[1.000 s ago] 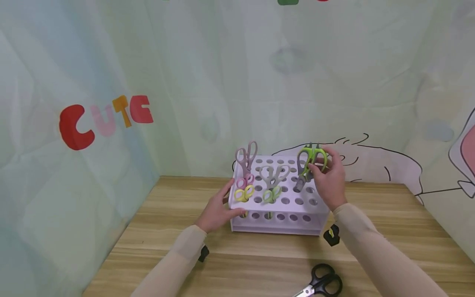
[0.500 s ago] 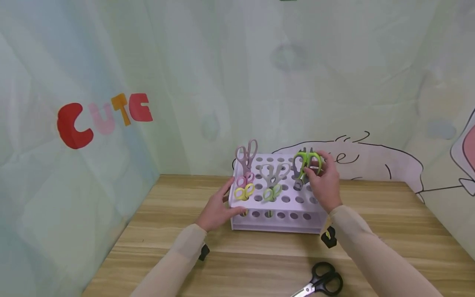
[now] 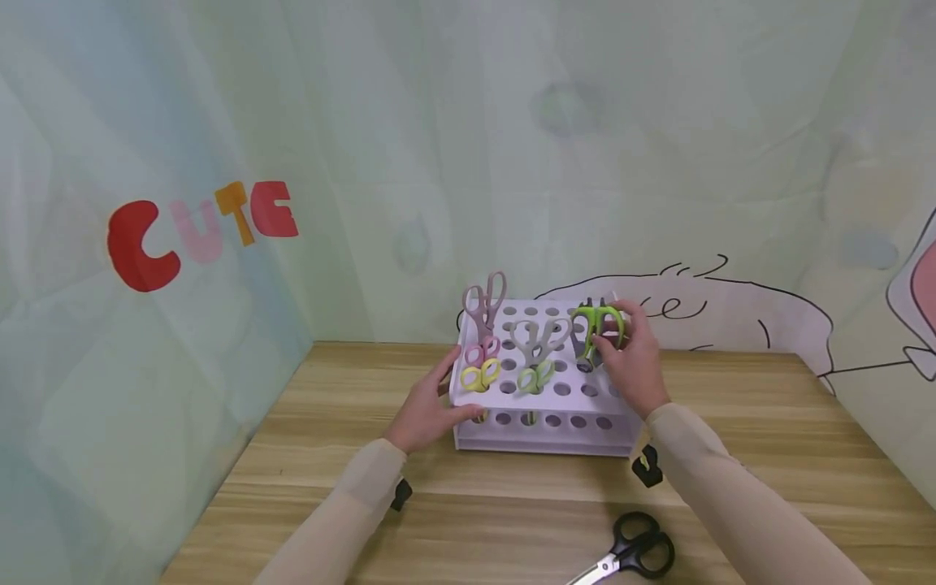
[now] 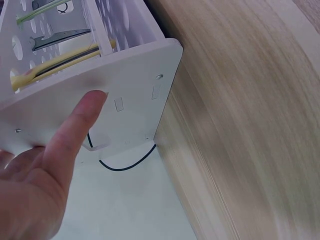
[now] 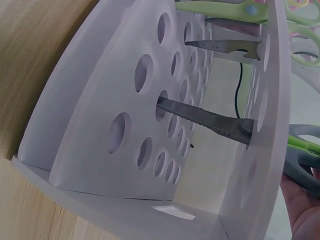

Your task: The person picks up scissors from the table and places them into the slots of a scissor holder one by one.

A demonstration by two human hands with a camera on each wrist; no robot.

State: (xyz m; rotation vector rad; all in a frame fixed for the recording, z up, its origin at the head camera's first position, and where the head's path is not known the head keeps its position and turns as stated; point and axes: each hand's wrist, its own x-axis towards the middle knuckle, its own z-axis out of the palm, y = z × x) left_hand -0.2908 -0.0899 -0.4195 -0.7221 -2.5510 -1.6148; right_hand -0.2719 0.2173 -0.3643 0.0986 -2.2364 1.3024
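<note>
My right hand [image 3: 639, 370] pinches the handles of green-and-grey scissors [image 3: 587, 351] at the right of a white rack [image 3: 544, 401] with rows of round holes. In the right wrist view, their dark serrated blade [image 5: 210, 121] passes down through the upper plate, its tip at a hole in the lower one. My left hand [image 3: 424, 413] lies against the rack's left side panel [image 4: 135, 80], a straight finger [image 4: 75, 127] touching it. Mauve [image 3: 483, 322], pink, yellow [image 3: 480, 377], light grey [image 3: 537, 352] and light green scissors [image 3: 537, 379] stand handles up in the rack.
Black-handled scissors [image 3: 630, 556] lie on the wooden table [image 3: 468, 520] in front of the rack, blades toward the lower left. A printed cloth backdrop [image 3: 409, 162] hangs behind and at the left side.
My right hand has moved down and slightly left, sinking the green-and-grey scissors deeper into the rack. My left hand keeps its place against the side panel.
</note>
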